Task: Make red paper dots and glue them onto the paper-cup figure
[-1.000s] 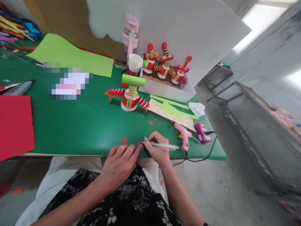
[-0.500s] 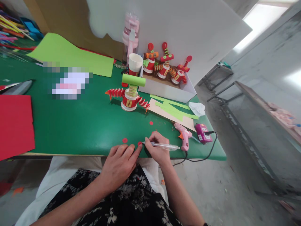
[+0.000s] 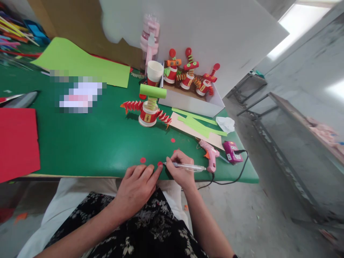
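a small red paper circle (image 3: 160, 164) lies at the near edge of the green table (image 3: 94, 143), right of its middle. the right hand (image 3: 180, 172) is closed around a clear pen (image 3: 188, 166), whose tip touches the circle. the left hand (image 3: 137, 188) lies flat, fingers stretched out, one fingertip against the circle's left side. a second red circle (image 3: 143, 160) lies just left, a third red circle (image 3: 173, 140) farther in. a pink glue gun (image 3: 211, 154) rests by the near right corner.
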### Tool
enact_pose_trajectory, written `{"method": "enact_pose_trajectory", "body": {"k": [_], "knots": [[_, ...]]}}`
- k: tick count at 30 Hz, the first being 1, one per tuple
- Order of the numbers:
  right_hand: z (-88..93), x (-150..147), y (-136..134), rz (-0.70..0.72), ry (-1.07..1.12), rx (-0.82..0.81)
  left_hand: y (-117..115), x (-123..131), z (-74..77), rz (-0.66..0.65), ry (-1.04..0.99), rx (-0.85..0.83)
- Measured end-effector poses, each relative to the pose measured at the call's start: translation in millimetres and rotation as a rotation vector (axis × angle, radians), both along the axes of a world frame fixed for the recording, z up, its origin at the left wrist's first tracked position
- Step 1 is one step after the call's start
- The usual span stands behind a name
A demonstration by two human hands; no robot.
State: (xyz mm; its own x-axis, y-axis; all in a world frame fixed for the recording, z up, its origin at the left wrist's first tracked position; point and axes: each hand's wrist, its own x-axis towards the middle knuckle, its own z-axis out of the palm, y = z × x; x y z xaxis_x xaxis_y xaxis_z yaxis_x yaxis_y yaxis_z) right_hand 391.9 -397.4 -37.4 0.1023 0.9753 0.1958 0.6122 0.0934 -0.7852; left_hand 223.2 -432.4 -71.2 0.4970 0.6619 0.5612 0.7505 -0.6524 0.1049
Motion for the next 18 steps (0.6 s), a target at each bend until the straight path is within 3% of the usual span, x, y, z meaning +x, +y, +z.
{"method": "enact_pose_trajectory", "body": {"k": [18], "knots": [[-0.8, 1.8, -0.8, 0.016, 0.005, 0.018, 0.5, -1.2, 0.1, 0.000, 0.010, -0.005]]}}
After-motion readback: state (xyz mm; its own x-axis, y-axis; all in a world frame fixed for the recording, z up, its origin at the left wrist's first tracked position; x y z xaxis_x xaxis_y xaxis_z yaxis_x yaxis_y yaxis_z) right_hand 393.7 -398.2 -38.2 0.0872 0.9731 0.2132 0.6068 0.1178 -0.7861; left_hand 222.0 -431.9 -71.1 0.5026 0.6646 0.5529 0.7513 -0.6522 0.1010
